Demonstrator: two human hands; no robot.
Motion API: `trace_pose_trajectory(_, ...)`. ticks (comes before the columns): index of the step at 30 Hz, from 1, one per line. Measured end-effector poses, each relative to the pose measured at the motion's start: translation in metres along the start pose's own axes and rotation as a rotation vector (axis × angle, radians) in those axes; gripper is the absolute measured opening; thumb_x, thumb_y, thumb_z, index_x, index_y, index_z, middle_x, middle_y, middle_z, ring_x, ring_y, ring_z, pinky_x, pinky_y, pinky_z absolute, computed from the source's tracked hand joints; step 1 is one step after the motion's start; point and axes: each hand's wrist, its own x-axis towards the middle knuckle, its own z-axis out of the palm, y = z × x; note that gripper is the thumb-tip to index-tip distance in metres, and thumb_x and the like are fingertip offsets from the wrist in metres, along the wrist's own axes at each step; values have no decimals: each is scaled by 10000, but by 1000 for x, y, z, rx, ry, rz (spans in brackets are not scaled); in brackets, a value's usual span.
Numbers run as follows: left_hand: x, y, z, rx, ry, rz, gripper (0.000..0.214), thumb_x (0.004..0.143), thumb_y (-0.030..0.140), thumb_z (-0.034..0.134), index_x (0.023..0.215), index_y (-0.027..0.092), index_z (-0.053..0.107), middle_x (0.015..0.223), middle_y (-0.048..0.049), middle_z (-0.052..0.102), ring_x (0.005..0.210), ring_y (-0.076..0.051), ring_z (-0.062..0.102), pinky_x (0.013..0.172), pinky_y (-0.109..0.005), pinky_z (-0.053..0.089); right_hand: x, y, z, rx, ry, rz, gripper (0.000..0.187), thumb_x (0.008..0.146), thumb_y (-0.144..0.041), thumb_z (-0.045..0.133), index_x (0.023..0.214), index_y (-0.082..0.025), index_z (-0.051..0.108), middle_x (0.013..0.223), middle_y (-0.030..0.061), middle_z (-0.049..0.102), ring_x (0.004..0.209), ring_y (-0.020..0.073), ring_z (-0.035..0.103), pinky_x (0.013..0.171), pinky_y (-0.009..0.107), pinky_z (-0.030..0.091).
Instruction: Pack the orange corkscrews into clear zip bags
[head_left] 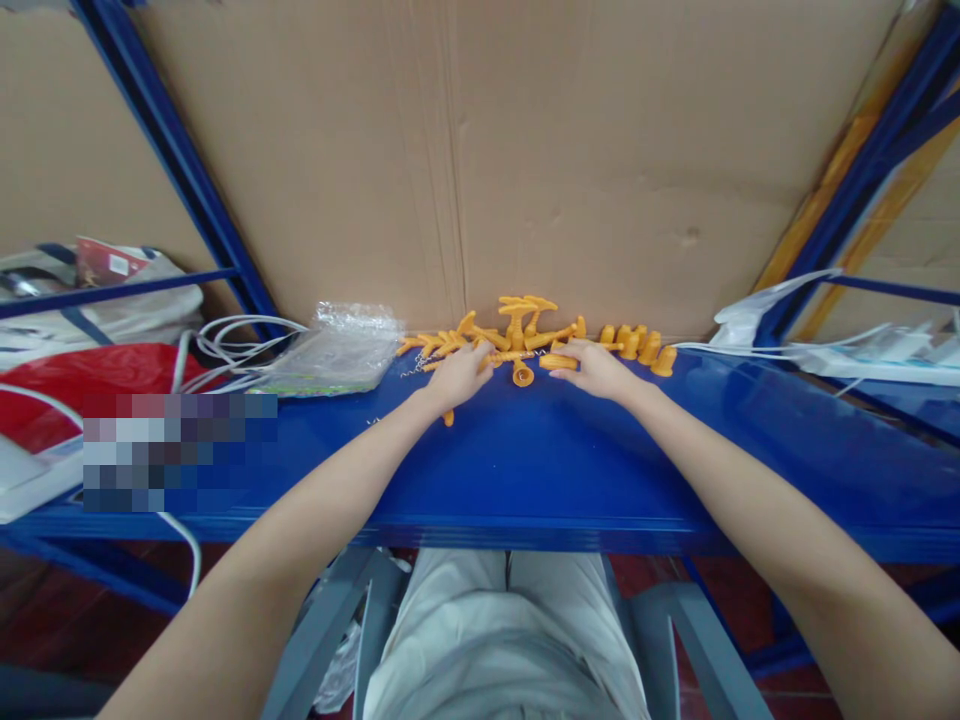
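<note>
"Begin at the left end."
"Red material [112, 372], then a flat packet in clear wrapping [341, 352], lying on the blue table [525, 470] against the brown cardboard [562, 170]."

"Next?"
"Thin wire spirals [413, 367] beside the orange T-shaped pieces [517, 312], which lie clustered at the back of the table, before the cardboard."

"Condition of the left hand [459, 377]?"
"Placed over the left part of the cluster, fingers bent. The end of one orange piece shows below the wrist. I cannot tell whether the fingers grip anything."

"Between the hands?"
"One orange cup-like piece [523, 375], its round opening facing the wearer, at the front of the cluster."

"And the right hand [598, 370]?"
"Fingers at a rounded orange piece [556, 361], just right of the cup-like one. Whether it is grasped or merely touched, I cannot tell."

"Remainder, rightward?"
"Several orange caps [630, 345] standing in a loose row past the right hand, near the cardboard. At the far right, a white strip [877, 366] with cables."
</note>
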Motion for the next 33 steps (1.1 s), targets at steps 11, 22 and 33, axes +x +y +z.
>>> trace_pose_trajectory(11, 0, -5, 2, 17, 7, 6, 291, 928, 267, 464, 1186, 187, 571, 1059, -105, 666, 994, -260, 650, 910, -392, 480, 0, 13, 5, 1, 29, -14, 190, 829, -276, 665, 975, -172, 728, 955, 97, 725, 910, 250, 672, 835, 368, 514)
trace_pose_trajectory(22, 0, -3, 1, 19, -17, 30, 275, 920, 257, 457, 1160, 182, 570, 1060, -102, 672, 1019, -249, 642, 911, -374, 490, -1, 11, 5, -28, 30, 42, 199, 844, -272, 639, 984, -161, 726, 979, 111, 725, 934, 264, 674, 854, 378, 514)
trace_pose_trajectory(33, 0, -6, 1, 26, -12, 43, 270, 924, 268, 447, 1151, 193, 573, 1050, -89, 672, 1019, -251, 643, 917, -386, 488, -1, 8, 4, 3, 30, 33, 221, 845, -262, 633, 1011, -151, 726, 1013, 124, 727, 966, 278, 675, 885, 405, 510)
